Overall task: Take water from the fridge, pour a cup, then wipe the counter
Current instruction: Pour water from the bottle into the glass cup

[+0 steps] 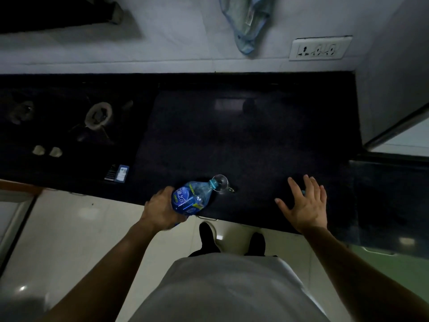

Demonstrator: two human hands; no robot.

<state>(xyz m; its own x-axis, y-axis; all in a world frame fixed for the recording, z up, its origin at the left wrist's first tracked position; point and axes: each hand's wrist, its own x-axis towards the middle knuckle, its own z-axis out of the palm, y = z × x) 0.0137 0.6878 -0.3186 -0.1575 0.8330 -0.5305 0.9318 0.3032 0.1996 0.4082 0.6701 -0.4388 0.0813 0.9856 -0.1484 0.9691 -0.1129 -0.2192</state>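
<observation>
My left hand [162, 209] grips a blue-labelled plastic water bottle [191, 197], tilted with its uncapped neck over a small clear glass cup [221, 182] standing near the front edge of the black counter [243, 140]. My right hand [306, 203] hovers flat over the counter to the right of the cup, fingers spread; a small blue thing peeks out by its fingers, too hidden to identify. A light blue cloth [247, 22] hangs on the white wall behind the counter.
A gas stove [69, 122] with burners and knobs fills the counter's left part. A wall socket [319, 48] sits at the back right. The fridge edge [399, 133] is at the right. My feet stand on pale floor tiles below the counter edge.
</observation>
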